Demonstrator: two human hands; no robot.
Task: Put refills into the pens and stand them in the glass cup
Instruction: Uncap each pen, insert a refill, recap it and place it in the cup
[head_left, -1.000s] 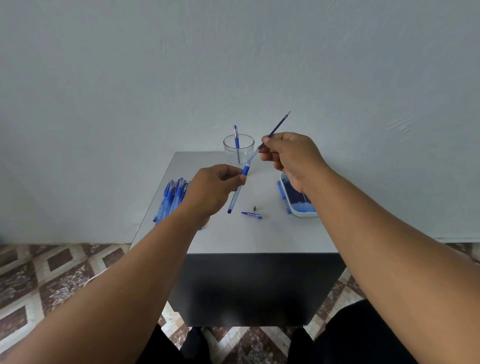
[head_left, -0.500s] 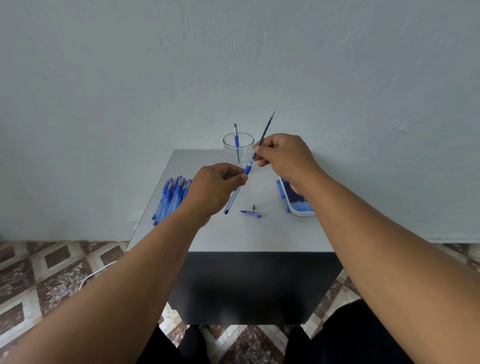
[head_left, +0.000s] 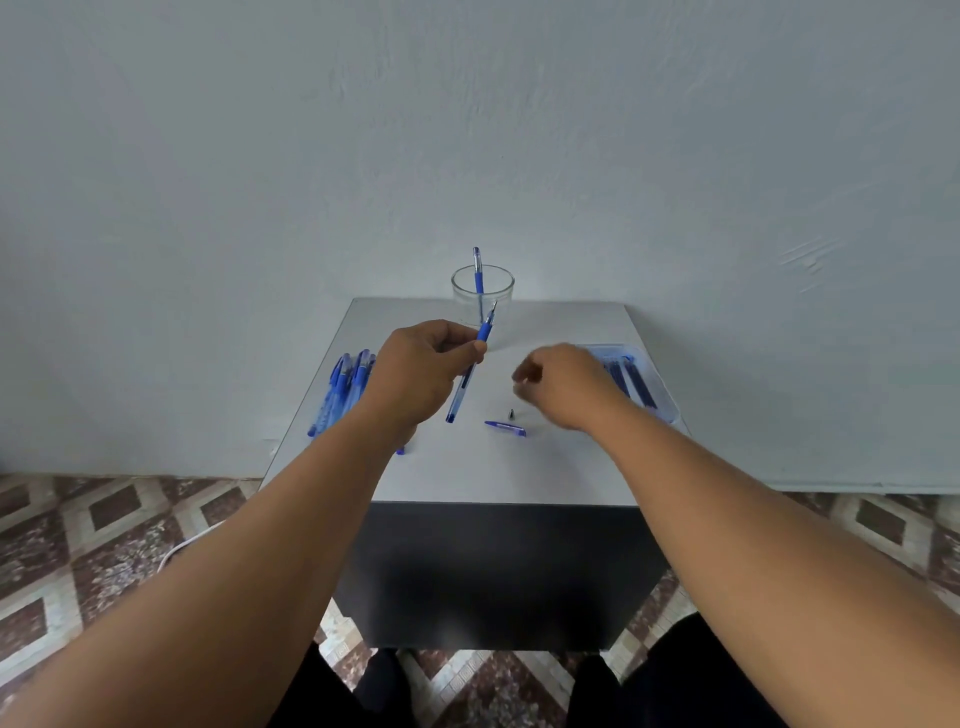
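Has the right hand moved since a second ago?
Yes. The right hand has let go of the refill and dropped from beside the glass cup down toward the table, near the tray.

Blue everywhere here: clear-blue pen barrel (head_left: 461, 391) with darker blue grip, blue pens (head_left: 344, 387) in a pile, blue cap (head_left: 505, 427), pale grey tabletop (head_left: 561, 457) over black front, brown-and-cream diamond floor tiles (head_left: 104, 525), pale bluish-grey wall (head_left: 260, 156)
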